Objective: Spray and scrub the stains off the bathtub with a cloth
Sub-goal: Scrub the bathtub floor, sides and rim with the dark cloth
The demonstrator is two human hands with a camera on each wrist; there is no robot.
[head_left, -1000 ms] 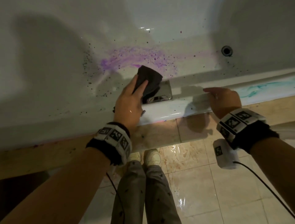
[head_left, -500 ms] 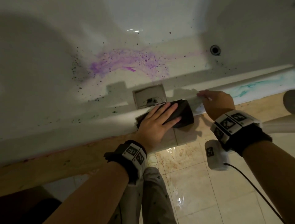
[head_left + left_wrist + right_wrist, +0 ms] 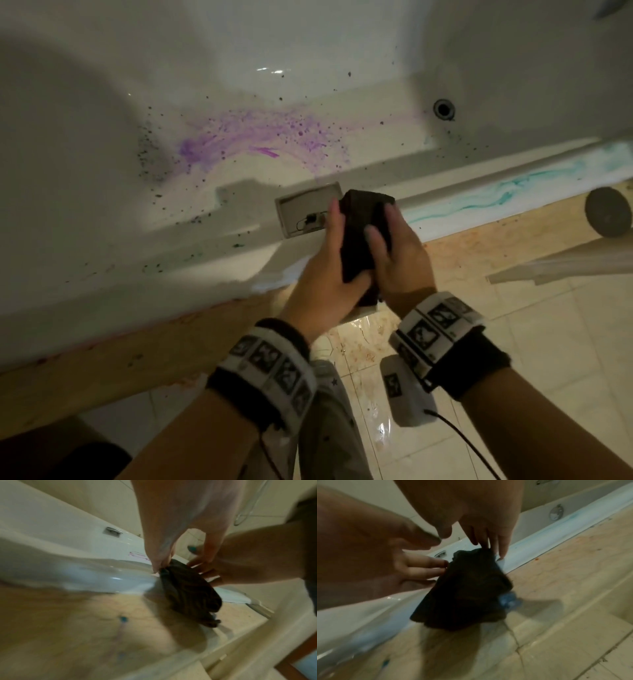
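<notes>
Lifted off the bathtub [image 3: 144,260] rim since half a second ago, the dark cloth [image 3: 359,236] now hangs between both hands: left hand [image 3: 329,274] fingers curl around it, right hand [image 3: 400,260] fingertips pinch its upper edge.

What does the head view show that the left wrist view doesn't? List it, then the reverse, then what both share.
Head view only: the purple stain inside the bathtub, the drain hole and the teal streaks on the rim.

Left wrist view only: a metal handle on the far rim and a hose on the wall.

Both: the left hand and right hand holding the dark cloth.
</notes>
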